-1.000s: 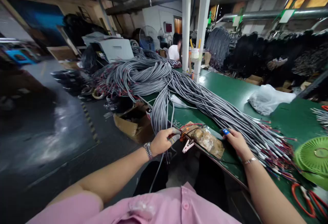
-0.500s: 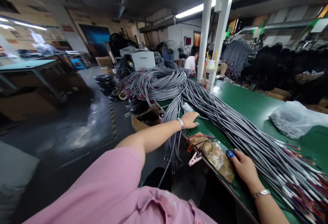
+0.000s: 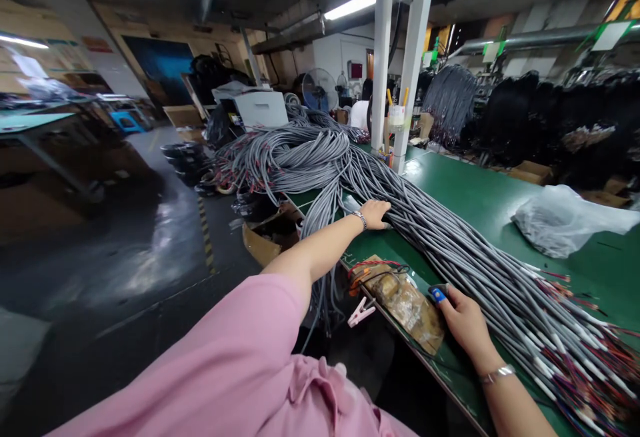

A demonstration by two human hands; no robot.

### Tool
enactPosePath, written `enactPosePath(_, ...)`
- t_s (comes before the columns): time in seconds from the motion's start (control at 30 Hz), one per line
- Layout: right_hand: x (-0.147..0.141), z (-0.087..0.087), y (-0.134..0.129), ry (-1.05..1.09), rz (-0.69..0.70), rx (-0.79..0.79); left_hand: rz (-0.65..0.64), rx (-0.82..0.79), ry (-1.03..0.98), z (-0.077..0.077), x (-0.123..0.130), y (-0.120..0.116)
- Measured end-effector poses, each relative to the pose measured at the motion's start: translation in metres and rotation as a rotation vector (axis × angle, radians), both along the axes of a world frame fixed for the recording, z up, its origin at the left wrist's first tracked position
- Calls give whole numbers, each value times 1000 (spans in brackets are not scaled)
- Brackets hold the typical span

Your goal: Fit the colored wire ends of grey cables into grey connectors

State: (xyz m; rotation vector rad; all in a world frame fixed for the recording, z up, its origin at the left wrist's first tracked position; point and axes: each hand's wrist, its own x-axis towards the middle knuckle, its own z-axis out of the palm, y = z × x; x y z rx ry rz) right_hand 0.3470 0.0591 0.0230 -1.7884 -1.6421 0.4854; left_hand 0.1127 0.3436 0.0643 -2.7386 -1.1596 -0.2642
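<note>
Grey cables (image 3: 440, 230) lie in a long, thick bundle across the green table, with white sleeves and red and dark wire ends at the near right. My left hand (image 3: 375, 214) reaches out to the bundle's near edge, thumb and fingers apart, fingertips at the cables. Close to the same bundle, farther right, my right hand (image 3: 465, 324) rests over the table with its fingers curled and thumb against them. A blue wrap covers its thumb; anything pinched there is too small to make out. Beside it lies a taped brown cardboard piece (image 3: 407, 307).
A pink clip (image 3: 361, 312) sits on the edge of the table (image 3: 450, 177), by red and orange wires. Other cables (image 3: 320, 214) hang over the edge above a cardboard box (image 3: 263, 240). A clear plastic bag (image 3: 560, 220) lies at right, and white posts (image 3: 383, 57) stand behind.
My left hand has moved forward and right, up to the cable bundle. My right hand keeps its place beside the cardboard piece. The whole view has shifted slightly.
</note>
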Motion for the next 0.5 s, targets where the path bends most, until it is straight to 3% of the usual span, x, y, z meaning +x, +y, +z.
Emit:
enactPosePath(0.2,5,-5,1,24,38,4,-29,-66,209,15,-12,4)
enactPosePath(0.3,4,-2,1,20,51,8,-28,-184,319,26,-15,10)
enactPosePath(0.4,1,1,0,-8,33,-9,5,-340,411,33,-4,12)
enactPosePath(0.5,-2,3,-1,-40,11,-25,-24,-367,386,33,15,6)
